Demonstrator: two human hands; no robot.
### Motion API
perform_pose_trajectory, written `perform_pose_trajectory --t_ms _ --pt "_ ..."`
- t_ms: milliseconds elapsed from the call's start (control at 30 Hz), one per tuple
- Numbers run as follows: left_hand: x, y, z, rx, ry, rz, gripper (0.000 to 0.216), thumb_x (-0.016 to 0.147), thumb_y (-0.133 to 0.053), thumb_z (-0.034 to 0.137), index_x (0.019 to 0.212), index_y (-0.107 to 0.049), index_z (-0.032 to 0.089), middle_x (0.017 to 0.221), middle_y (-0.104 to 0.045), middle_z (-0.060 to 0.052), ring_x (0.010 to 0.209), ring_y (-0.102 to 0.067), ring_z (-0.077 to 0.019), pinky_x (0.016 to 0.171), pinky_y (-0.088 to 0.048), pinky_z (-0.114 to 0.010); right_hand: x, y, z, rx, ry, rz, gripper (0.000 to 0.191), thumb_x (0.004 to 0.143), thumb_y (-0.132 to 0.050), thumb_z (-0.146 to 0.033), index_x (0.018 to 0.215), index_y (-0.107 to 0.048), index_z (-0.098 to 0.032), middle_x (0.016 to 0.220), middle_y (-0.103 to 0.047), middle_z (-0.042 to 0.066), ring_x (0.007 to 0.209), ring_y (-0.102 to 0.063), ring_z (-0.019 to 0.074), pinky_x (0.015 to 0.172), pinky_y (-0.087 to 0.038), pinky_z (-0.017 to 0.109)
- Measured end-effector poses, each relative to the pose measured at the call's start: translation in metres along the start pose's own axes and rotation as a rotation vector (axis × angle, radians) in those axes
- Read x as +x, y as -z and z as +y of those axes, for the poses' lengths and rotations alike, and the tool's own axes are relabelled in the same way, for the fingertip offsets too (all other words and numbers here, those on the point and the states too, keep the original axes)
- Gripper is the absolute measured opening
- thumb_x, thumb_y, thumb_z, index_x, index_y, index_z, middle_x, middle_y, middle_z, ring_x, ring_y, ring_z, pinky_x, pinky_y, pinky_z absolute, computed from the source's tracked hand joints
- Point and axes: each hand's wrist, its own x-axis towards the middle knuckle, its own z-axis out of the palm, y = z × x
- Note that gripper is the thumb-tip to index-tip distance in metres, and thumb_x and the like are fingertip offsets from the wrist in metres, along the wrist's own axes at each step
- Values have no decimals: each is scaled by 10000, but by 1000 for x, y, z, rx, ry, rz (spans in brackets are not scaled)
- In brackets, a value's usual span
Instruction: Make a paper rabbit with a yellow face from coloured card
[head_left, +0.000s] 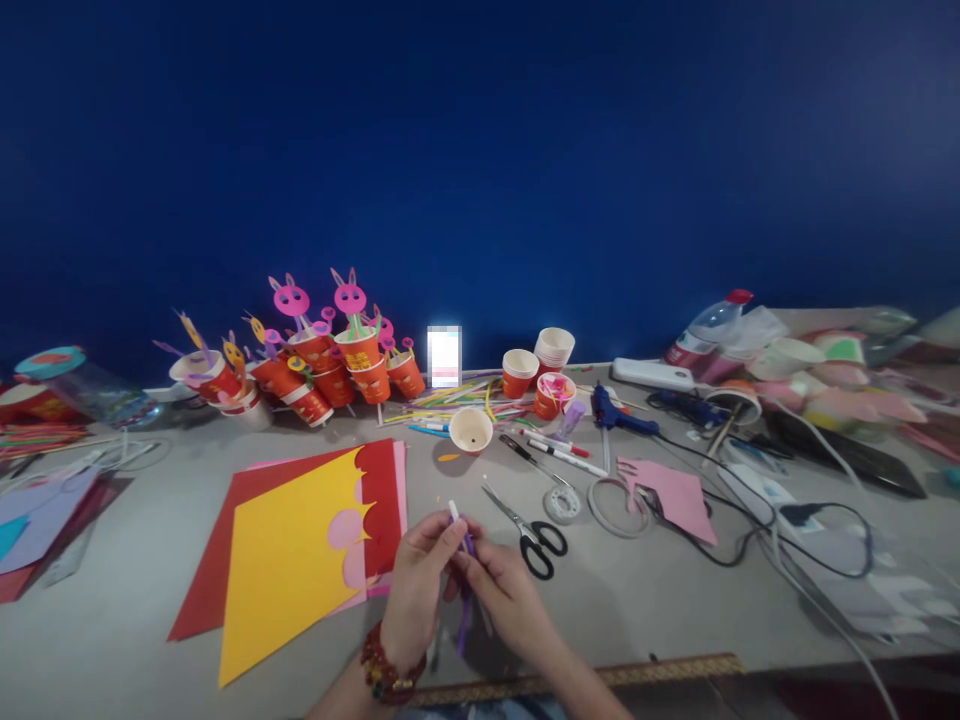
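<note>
My left hand (420,585) and my right hand (504,592) meet low in the middle of the view, just above the grey table's (127,620) near edge. Both are closed in a pinch on a thin white stick (454,511) with a purple paper strip (466,610) wound round it. The strip hangs down between my wrists. A red bead bracelet (384,675) sits on my left wrist. Black-handled scissors (534,535) lie open just right of my hands. Yellow, red and pink paper sheets (285,550) lie just left of them.
Red paper cups with pink and yellow animal toppers (330,360) stand at the back left. A loose cup (471,430), coloured straws, pens, tape rolls (562,503), a blue glue gun (609,412), pink paper (675,495), black cables and a bottle (709,330) fill the middle and right.
</note>
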Motion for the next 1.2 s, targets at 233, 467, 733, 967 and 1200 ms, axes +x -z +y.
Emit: perform_pose_trajectory --t_ms 233,467,733,967,1200 --pt "2 -2 -2 -2 93 -33 456 692 -801 490 974 -714 142 757 -715 -47 369 -449 -43 290 -257 -142 -2 -4 3 157 -102 -6 586 925 -451 -630 598 -650 -187 552 -600 19 553 -563 165 630 -488 286" --pt "-1 -4 -3 -78 18 -15 320 700 -819 424 820 -727 143 763 -743 -63 649 -667 -136 607 -519 -198 -6 -17 14 259 -96 61 548 887 -489 -664 627 -588 -192 507 -542 -13 474 -516 140 508 -461 251" --pt "-4 0 -3 -39 24 -29 298 708 -814 395 845 -726 145 785 -758 -79 659 -678 -154 625 -522 -220 -10 -16 23 210 -131 67 520 873 -525 -657 639 -559 -194 589 -582 0 557 -565 152 589 -489 267" --pt "-3 6 -4 52 62 -43 417 756 -754 465 1027 -672 158 979 -750 -108 339 -441 -33 311 -311 -169 -8 -21 18 315 -152 -36 468 899 -487 -646 750 -514 -204 514 -540 -39 479 -529 132 501 -425 235" --pt "2 17 6 109 -20 -58 292 761 -763 410 907 -727 160 860 -735 -70 711 -643 -148 666 -508 -225 -8 -11 21 106 -123 -19 476 897 -504 -637 742 -533 -187 655 -573 -7 610 -546 143 586 -427 244"
